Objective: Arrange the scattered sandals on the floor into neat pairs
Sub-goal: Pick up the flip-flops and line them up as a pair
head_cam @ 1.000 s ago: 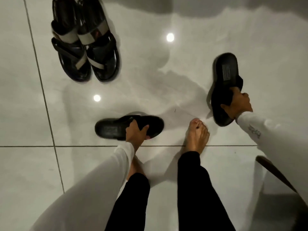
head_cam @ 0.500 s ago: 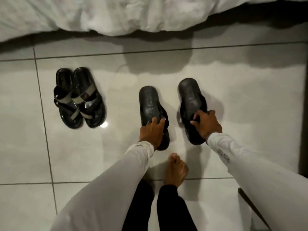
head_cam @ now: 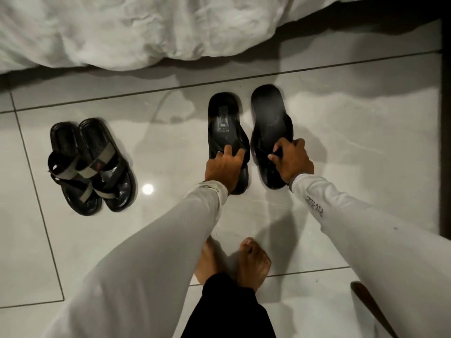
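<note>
The left hand (head_cam: 223,170) grips the strap of one black sandal (head_cam: 225,132), fingers curled over it. The right hand (head_cam: 291,161) is closed on the strap of the second black sandal (head_cam: 269,125). Both sandals lie side by side on the tiled floor (head_cam: 353,167), heels pointing away, a narrow gap between them. Well to the left sits a strapped pair of sandals (head_cam: 92,167), touching each other. White bedding (head_cam: 146,30) hangs beyond; bare feet (head_cam: 253,262) stand below.
</note>
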A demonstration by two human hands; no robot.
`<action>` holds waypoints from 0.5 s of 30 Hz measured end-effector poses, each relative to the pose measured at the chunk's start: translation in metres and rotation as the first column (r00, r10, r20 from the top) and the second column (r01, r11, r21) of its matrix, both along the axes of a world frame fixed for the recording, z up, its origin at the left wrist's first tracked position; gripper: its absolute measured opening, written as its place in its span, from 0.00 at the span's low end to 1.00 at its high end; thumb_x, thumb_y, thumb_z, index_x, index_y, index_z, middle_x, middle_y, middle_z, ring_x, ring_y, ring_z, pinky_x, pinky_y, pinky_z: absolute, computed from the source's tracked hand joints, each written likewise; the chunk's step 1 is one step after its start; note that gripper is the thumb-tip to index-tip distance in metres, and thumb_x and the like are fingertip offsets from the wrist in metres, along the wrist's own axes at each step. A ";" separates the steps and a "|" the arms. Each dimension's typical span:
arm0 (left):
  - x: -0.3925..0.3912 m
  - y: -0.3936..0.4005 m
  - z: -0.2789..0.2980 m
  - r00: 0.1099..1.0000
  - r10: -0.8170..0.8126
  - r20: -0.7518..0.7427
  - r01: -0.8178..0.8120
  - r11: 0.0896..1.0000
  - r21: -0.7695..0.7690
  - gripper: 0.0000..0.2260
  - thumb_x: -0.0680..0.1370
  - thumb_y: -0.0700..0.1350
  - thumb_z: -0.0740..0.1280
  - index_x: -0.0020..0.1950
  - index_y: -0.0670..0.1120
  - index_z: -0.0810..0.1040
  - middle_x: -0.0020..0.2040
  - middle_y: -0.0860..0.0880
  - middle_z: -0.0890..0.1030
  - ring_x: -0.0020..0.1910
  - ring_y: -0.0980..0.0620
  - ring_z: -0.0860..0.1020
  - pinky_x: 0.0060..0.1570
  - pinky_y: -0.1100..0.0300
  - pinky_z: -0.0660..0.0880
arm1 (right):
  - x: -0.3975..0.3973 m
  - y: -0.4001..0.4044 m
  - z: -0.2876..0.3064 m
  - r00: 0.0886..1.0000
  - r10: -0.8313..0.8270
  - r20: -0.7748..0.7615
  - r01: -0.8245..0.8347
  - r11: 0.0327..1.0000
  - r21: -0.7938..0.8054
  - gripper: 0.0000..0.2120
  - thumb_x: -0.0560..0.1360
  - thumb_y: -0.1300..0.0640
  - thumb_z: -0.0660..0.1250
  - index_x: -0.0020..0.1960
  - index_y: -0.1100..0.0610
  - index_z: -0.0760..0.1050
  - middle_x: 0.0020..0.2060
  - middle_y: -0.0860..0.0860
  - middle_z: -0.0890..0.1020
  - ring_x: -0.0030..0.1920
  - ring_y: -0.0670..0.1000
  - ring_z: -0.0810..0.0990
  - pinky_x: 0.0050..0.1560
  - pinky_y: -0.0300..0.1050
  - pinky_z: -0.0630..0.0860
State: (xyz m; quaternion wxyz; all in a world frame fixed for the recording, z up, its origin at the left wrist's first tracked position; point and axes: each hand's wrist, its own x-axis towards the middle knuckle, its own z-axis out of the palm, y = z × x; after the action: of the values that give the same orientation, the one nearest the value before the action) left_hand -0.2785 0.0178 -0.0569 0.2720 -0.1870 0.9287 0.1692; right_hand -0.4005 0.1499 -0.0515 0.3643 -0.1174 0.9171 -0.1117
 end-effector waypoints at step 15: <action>0.123 -0.029 0.063 0.990 0.090 0.113 -0.082 0.994 -0.072 0.34 0.77 0.40 0.67 0.80 0.48 0.56 0.80 0.35 0.54 0.71 0.37 0.68 0.63 0.44 0.71 | 0.070 0.004 0.062 0.974 0.224 0.023 -0.225 0.971 0.080 0.30 0.75 0.54 0.69 0.75 0.50 0.63 0.69 0.61 0.70 0.65 0.68 0.72 0.61 0.61 0.74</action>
State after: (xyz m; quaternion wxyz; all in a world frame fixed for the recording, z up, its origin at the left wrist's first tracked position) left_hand -0.1558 -0.0114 0.0066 0.3116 -0.2453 0.9075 0.1382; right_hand -0.3304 0.1534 0.0108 0.3853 -0.2044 0.8993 -0.0329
